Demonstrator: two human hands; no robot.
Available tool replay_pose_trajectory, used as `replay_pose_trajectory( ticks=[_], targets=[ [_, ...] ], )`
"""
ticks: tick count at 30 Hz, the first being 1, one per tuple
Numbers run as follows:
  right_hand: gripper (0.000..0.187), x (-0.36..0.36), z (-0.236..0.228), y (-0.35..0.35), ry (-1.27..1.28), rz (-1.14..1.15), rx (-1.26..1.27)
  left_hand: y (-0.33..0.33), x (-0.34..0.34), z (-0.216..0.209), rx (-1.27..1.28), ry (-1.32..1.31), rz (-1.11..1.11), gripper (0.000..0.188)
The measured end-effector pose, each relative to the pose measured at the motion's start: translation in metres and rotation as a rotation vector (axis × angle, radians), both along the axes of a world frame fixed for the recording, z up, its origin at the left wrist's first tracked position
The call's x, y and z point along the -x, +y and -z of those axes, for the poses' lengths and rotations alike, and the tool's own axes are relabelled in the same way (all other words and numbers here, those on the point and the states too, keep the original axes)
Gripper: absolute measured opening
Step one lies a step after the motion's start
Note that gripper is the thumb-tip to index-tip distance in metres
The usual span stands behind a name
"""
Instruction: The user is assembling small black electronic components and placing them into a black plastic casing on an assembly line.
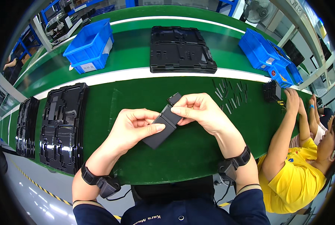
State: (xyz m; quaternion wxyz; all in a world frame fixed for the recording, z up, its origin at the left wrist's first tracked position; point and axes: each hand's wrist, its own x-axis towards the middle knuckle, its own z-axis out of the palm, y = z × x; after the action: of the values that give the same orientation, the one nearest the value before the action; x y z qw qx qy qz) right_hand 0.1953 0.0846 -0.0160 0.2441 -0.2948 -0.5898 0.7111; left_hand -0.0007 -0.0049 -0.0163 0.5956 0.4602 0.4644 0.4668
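Above the middle of the green work surface, both my hands hold a flat black rectangular part (pixel 161 129) that looks like a plastic housing, slanted from lower left to upper right. My left hand (pixel 137 125) is closed on its lower half, thumb on top and fingers mostly hidden behind. With my right hand (pixel 195 110) I pinch the upper end, where a narrower black piece (pixel 174 98) sticks out. Whether that narrow piece is separate or joined to the housing I cannot tell.
Several thin dark and grey strips (pixel 231 95) lie scattered on the green mat (pixel 133 93). Black moulded trays are stacked at left (pixel 62 127) and beyond the white rail (pixel 180 48). Blue bins (pixel 86 48) stand behind. At right, a co-worker in yellow (pixel 296 180) reaches beside black parts (pixel 271 91).
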Motion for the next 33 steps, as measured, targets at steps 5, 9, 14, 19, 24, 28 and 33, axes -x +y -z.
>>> replay_pose_trajectory(
  ticks=[5, 9, 14, 19, 24, 28, 33],
  targets=[
    [0.015, 0.001, 0.004, -0.001, 0.029, -0.051, -0.027, 0.0, 0.009, -0.004, 0.024, 0.04, 0.057, 0.024],
    [0.014, 0.001, 0.009, -0.001, 0.026, -0.113, -0.047, 0.0, 0.013, -0.005, 0.075, 0.059, 0.101, 0.024],
    [0.013, 0.005, 0.01, -0.004, 0.056, -0.112, -0.039, 0.002, 0.017, -0.005, 0.067, 0.082, 0.114, 0.024],
    [0.031, 0.008, 0.004, -0.009, 0.081, -0.109, 0.008, 0.001, 0.018, -0.005, 0.026, 0.185, 0.104, 0.025],
    [0.031, 0.008, 0.013, -0.004, 0.04, 0.098, -0.049, 0.002, 0.003, -0.016, -0.802, 0.987, -0.215, 0.053],
    [0.026, 0.012, 0.008, -0.007, 0.028, 0.111, -0.072, -0.001, 0.003, -0.009, -0.847, 1.189, -0.132, 0.048],
    [0.023, 0.007, 0.008, -0.006, -0.022, 0.102, -0.082, 0.0, 0.004, 0.0, -0.754, 0.997, -0.116, 0.047]
  ],
)
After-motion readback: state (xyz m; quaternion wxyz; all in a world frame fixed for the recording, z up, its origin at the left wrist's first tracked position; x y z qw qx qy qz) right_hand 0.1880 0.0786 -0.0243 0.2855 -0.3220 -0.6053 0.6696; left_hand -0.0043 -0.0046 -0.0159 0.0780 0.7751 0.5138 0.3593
